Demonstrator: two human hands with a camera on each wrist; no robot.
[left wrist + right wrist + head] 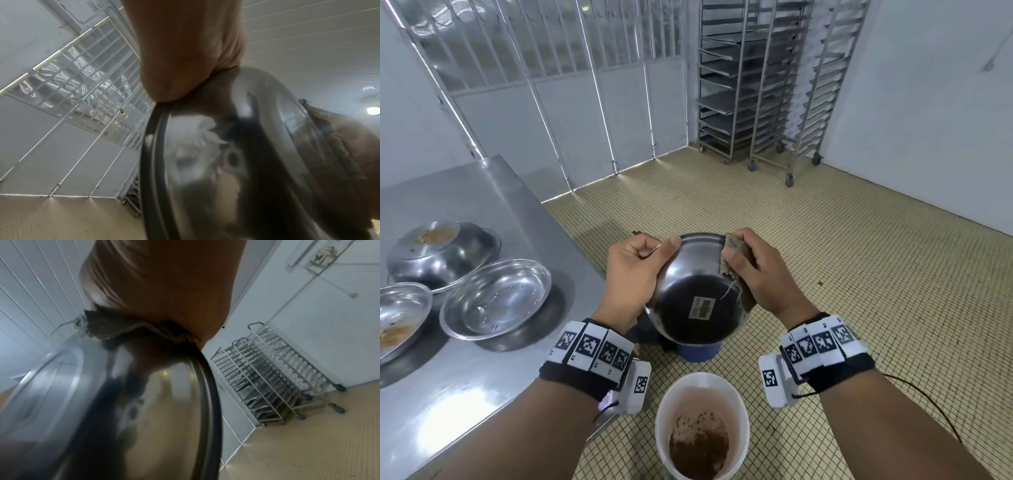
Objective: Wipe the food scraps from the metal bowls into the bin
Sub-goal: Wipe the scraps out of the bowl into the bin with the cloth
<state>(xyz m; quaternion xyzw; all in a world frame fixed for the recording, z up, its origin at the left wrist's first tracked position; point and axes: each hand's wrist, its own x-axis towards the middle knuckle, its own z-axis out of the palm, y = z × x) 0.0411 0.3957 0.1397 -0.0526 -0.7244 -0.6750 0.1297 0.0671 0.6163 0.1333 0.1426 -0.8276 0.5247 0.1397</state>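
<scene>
Tabletop (482, 377) bowls wait at your left. Keep the tipped bowl (695, 294) over the blue bin (700, 353) below it while wiping. Your left hand (633, 274) grips its left rim; your right hand (763, 274) clamps the cloth (736, 253) over the right rim.

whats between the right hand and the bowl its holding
A brown cloth lies between the right hand and the metal bowl, pressed against its rim and outer wall. The head view shows it best; the right wrist view confirms it.

Commercial kitchen: steel worktable (482, 205), tray racks (756, 85).
</scene>
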